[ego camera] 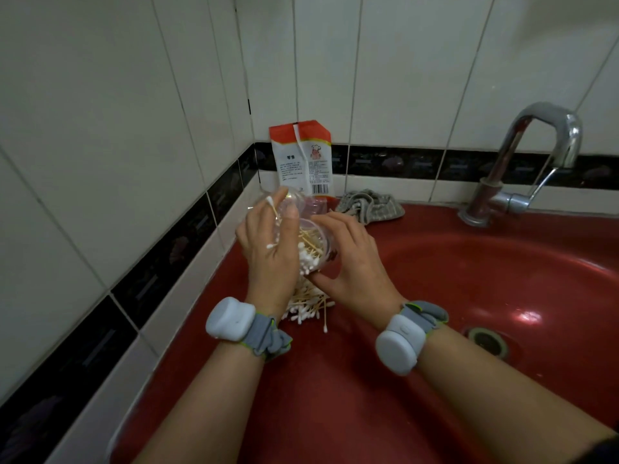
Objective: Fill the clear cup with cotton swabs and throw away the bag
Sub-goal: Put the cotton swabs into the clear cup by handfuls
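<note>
Between the fingers of our left hand [268, 242] we pinch a few cotton swabs [274, 226], their white tips poking out above and below the knuckles, and the same hand seems to steady a crumpled clear bag [294, 199] that rises behind it; how firmly it grips that plastic we cannot tell. Our right hand [351, 262] curls around the clear cup [315, 244], thumb at its near side and fingers over its far side, holding it tilted toward the left hand. Inside the cup lies a bundle of swabs, wooden sticks with white ends crowded at its lower edge. Just below the cup a loose heap of swabs [310, 304] rests on the flat rim of the red sink [368, 413]. Both wrists carry grey bands with pale blocks. Behind the hands a red and white packet [301, 155] stands against the tiled wall, a grey striped cloth [370, 205] lies beside it, and a chrome tap [522, 172] stands to the right.
</note>
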A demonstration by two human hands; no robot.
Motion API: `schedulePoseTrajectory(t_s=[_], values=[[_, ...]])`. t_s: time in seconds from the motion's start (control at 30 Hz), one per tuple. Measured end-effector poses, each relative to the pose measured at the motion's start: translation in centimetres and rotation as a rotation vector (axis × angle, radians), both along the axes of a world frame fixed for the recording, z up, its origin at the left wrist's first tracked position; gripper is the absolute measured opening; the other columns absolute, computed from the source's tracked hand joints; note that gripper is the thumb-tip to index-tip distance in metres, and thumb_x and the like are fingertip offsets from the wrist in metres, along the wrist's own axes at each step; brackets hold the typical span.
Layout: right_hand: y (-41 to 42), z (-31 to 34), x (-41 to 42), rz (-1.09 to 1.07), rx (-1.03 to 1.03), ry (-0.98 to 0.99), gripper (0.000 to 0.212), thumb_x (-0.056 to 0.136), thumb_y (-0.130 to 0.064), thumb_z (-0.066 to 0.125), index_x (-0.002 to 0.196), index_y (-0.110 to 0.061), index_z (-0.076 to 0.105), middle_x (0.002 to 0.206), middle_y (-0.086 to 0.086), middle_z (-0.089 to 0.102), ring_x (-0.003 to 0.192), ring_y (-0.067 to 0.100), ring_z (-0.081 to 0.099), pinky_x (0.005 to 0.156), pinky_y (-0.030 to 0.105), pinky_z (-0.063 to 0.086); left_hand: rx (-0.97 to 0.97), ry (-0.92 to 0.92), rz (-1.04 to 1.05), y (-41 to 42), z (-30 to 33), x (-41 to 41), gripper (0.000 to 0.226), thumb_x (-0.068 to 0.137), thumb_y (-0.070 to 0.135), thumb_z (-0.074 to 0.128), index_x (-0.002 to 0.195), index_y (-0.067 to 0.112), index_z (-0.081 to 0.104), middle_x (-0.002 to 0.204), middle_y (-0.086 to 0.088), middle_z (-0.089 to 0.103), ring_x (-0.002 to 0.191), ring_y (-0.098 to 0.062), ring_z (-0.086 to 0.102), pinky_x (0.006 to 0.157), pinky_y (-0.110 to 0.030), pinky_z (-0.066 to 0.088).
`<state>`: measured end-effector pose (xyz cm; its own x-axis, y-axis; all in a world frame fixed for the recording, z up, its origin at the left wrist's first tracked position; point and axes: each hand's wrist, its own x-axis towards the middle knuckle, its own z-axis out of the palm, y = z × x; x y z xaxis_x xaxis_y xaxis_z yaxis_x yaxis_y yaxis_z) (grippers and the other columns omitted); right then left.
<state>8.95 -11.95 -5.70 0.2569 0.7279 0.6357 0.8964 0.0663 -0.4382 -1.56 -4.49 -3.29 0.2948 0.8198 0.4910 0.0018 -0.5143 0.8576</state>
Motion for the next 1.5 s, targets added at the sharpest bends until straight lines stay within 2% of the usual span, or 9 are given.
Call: schedulePoseTrajectory(t_s=[0.13,0.33,0.6,0.8,1.03,1.13,1.33,1.43,1.5], values=[[-0.1,0.0,0.3,-0.004,-0.004,-0.004,0.072,0.07,-0.035,0.071,0.133,-0.028,0.038,0.131,-0.002,0.042,0.126,0.016,0.039,0.099,0.04,0.036,-0.075,-0.173,-0.033,0.3,0.3,-0.6,0.029,0.085,0.058,0.04,0.108,0.053,0.056,0.123,0.009,0.055,0.126,-0.016,0.044,0.107,-0.039,0.038],[0.0,-0.3,0.4,-0.007,-0.016,0.002,0.071,0.071,-0.04,0.07,0.133,-0.026,0.039,0.132,-0.002,0.042,0.127,0.014,0.037,0.101,0.038,0.033,-0.058,-0.222,0.055,0.9,1.1,-1.1,0.007,0.084,0.035,0.058,0.08,0.039,0.063,0.092,-0.017,0.06,0.08,-0.019,0.053,0.075,-0.033,0.046],[0.1,-0.2,0.4,-0.01,-0.002,0.015,0.073,0.07,-0.033,0.075,0.133,-0.026,0.04,0.131,-0.002,0.042,0.127,0.016,0.039,0.1,0.039,0.036,0.029,-0.197,0.114,0.4,0.4,-1.3,0.028,0.089,0.024,0.061,0.064,0.026,0.047,0.061,0.003,0.041,0.057,-0.003,0.036,0.057,-0.012,0.034],[0.0,-0.3,0.6,-0.014,-0.001,0.015,0.072,0.069,-0.029,0.075,0.133,-0.023,0.043,0.132,-0.002,0.042,0.127,0.013,0.036,0.1,0.032,0.029,0.155,-0.115,0.184,-0.2,0.0,-1.5,0.02,0.088,0.017,0.061,0.07,0.016,0.051,0.055,0.006,0.042,0.053,-0.008,0.04,0.053,-0.019,0.034],[0.1,-0.5,0.9,-0.034,0.004,0.017,0.074,0.068,-0.03,0.077,0.132,-0.024,0.042,0.13,-0.003,0.043,0.126,0.013,0.037,0.102,0.035,0.032,0.097,-0.139,0.137,0.1,0.2,-1.8,0.014,0.084,0.021,0.069,0.075,0.019,0.058,0.062,0.011,0.057,0.058,-0.008,0.054,0.056,-0.017,0.044],[0.1,-0.5,0.8,-0.027,-0.001,0.018,0.073,0.068,-0.031,0.076,0.132,-0.023,0.043,0.13,-0.004,0.042,0.126,0.012,0.037,0.101,0.033,0.03,0.21,-0.009,0.107,0.6,0.0,-1.6,0.011,0.085,0.021,0.067,0.078,0.013,0.065,0.069,0.007,0.061,0.065,-0.011,0.057,0.062,-0.02,0.046],[0.0,-0.5,1.0,-0.035,-0.007,0.022,0.072,0.069,-0.03,0.073,0.134,-0.024,0.041,0.132,-0.003,0.041,0.126,0.012,0.035,0.1,0.032,0.027,0.247,0.059,0.12,0.3,-0.7,-1.8,0.042,0.096,0.039,0.033,0.104,0.017,0.068,0.086,0.009,0.051,0.089,-0.006,0.046,0.08,-0.019,0.038],[0.0,-0.5,0.8,-0.02,-0.004,0.016,0.072,0.069,-0.03,0.072,0.134,-0.024,0.041,0.132,-0.002,0.042,0.127,0.012,0.036,0.1,0.031,0.027,0.23,0.239,0.154,0.3,-0.9,-1.5,0.055,0.093,0.049,0.018,0.135,0.029,0.047,0.118,0.004,0.043,0.116,-0.008,0.028,0.103,-0.02,0.02],[0.1,-0.5,0.5,-0.006,0.009,0.013,0.07,0.069,-0.032,0.07,0.133,-0.024,0.042,0.131,-0.002,0.043,0.127,0.012,0.038,0.1,0.032,0.03,0.22,0.389,0.101,0.4,-1.2,-1.2,0.057,0.09,0.053,0.011,0.143,0.039,0.028,0.148,0.002,0.028,0.139,-0.013,0.011,0.114,-0.034,0.009]])
